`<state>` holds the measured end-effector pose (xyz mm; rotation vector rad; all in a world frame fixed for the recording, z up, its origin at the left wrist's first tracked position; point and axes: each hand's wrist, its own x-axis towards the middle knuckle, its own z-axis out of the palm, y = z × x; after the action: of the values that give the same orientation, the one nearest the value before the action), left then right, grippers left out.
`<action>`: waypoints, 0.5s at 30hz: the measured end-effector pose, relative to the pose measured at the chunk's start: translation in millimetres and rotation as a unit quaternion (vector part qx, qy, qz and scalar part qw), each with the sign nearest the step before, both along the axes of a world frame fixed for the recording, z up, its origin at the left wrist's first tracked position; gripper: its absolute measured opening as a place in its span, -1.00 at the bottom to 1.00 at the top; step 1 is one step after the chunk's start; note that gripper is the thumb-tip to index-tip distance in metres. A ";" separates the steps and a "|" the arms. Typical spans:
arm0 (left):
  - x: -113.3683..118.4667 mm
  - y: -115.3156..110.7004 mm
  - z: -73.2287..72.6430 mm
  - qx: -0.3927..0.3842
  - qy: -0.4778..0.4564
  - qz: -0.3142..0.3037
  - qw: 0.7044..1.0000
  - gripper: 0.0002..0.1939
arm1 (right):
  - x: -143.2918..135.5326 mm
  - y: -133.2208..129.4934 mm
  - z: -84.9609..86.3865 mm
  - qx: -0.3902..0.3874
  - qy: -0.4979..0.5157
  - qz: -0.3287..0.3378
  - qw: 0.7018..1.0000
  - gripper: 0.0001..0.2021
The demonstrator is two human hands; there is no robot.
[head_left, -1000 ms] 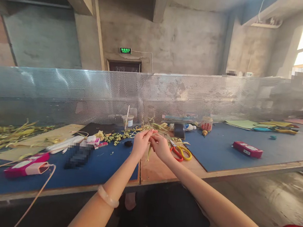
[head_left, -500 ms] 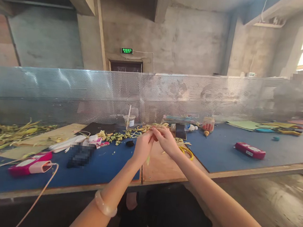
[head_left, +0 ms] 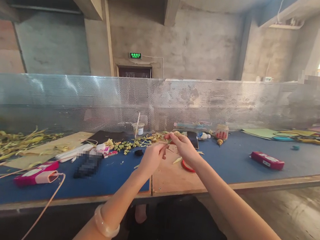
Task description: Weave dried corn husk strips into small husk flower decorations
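Observation:
My left hand [head_left: 155, 155] is closed, its fingers bent in over the bare wooden board [head_left: 170, 181]. Just to its upper right, my right hand [head_left: 182, 145] pinches a small pale greenish strip [head_left: 170, 140], perhaps of dried leaf. My fingers mostly cover it, and what my left fingertips grip is hidden. Under my right wrist a red loop [head_left: 187, 166], like a scissors handle, lies on the board. Behind my hands runs a heap of pale strips and small yellow-green knotted pieces [head_left: 130, 143].
A phone [head_left: 193, 140], a bottle [head_left: 204, 136], a jar [head_left: 221, 132] and a cup with a straw [head_left: 138, 129] stand along the perforated metal screen [head_left: 175, 106]. A magenta box [head_left: 267, 160] lies right; another with a cable [head_left: 38, 173] lies left. People sit far right.
My hands have drawn slightly apart, the right moving a little to the right. The pale strip that hung below them no longer shows. A red loop shows where a yellow one was.

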<state>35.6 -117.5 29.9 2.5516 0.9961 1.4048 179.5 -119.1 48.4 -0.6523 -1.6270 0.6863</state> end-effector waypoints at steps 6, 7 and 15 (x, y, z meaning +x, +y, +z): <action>-11.1 8.2 -7.9 0.008 0.029 0.045 0.999 -0.71 | 63.4 16.6 5.2 -0.067 -0.375 -0.235 0.894 -0.68; -11.7 9.7 -9.4 0.008 0.033 0.046 0.998 -0.70 | 72.1 20.5 -0.3 -0.084 -0.393 -0.264 0.877 -0.72; -6.4 13.5 -19.4 0.017 0.042 0.035 0.998 -0.73 | 73.9 39.5 -70.6 -0.173 -0.510 -0.359 0.762 -0.75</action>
<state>29.1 -104.0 10.5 2.6442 1.0923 1.3529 253.4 -79.6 -22.2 -2.0582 -1.9580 -0.0261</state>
